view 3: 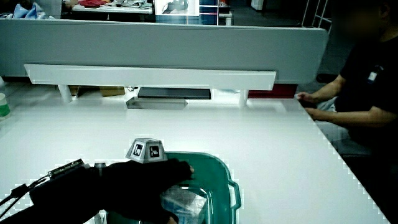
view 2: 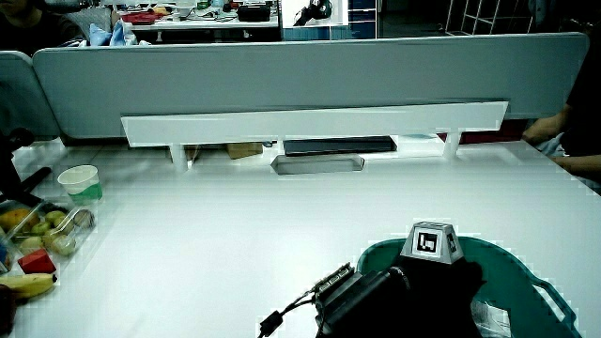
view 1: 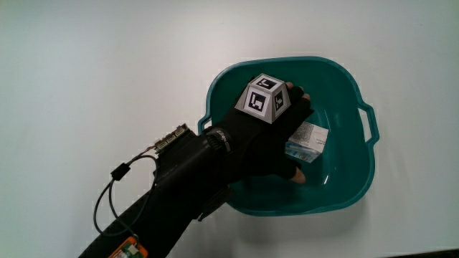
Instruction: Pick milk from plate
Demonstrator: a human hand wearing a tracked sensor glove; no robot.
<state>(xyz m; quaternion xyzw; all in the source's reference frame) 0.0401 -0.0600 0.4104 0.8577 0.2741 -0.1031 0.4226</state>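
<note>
A teal basin [view 1: 337, 175] stands on the white table and serves as the plate. Inside it lies a small pale milk carton [view 1: 311, 139] on its side, also seen in both side views [view 2: 490, 317] [view 3: 183, 202]. The black-gloved hand [view 1: 265, 140] with the patterned cube [view 1: 264, 99] on its back reaches into the basin and hovers over the carton, covering part of it. The fingers stretch out flat past the carton, the thumb tip lies at the carton's nearer corner, and nothing is clasped. In both side views the hand [view 2: 423, 282] [view 3: 143, 180] sits low over the basin.
The basin has a handle [view 1: 373, 123] at the rim away from the forearm. A paper cup [view 2: 79, 183], a tray of fruit [view 2: 42, 235] and a banana [view 2: 23, 282] sit at the table's edge. A low partition [view 2: 310, 84] bounds the table.
</note>
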